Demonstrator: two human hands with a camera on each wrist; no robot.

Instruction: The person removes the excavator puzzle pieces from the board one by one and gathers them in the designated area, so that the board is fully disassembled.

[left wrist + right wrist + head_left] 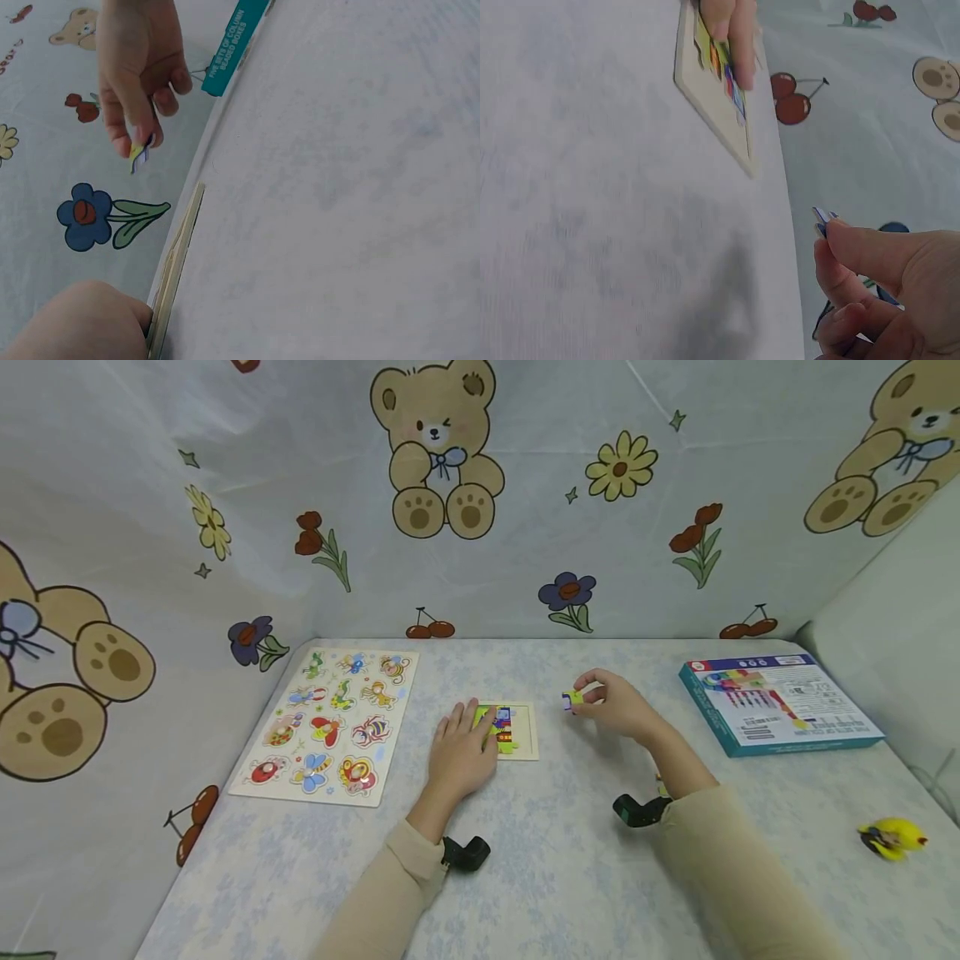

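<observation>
My left hand (461, 756) lies with straight fingers over the left part of a small wooden puzzle board (527, 731), touching the colourful pieces (505, 731) set in its frame. The fingers hide part of the picture, while bare wood shows along the right side. To the right of the board, my right hand (613, 706) pinches a yellow and purple puzzle piece (572, 700) between thumb and fingertips, raised above the table. In the right wrist view that puzzle piece (823, 220) shows nearly edge-on. Another small yellowish piece (662, 785) is partly hidden by the right forearm.
A larger wooden board with insect pictures (324, 727) lies at the left of the table. At the right back is a flat teal-edged box (780, 703). A yellow toy figure (892, 837) lies near the right edge. A bear-printed curtain (510, 568) hangs behind the table.
</observation>
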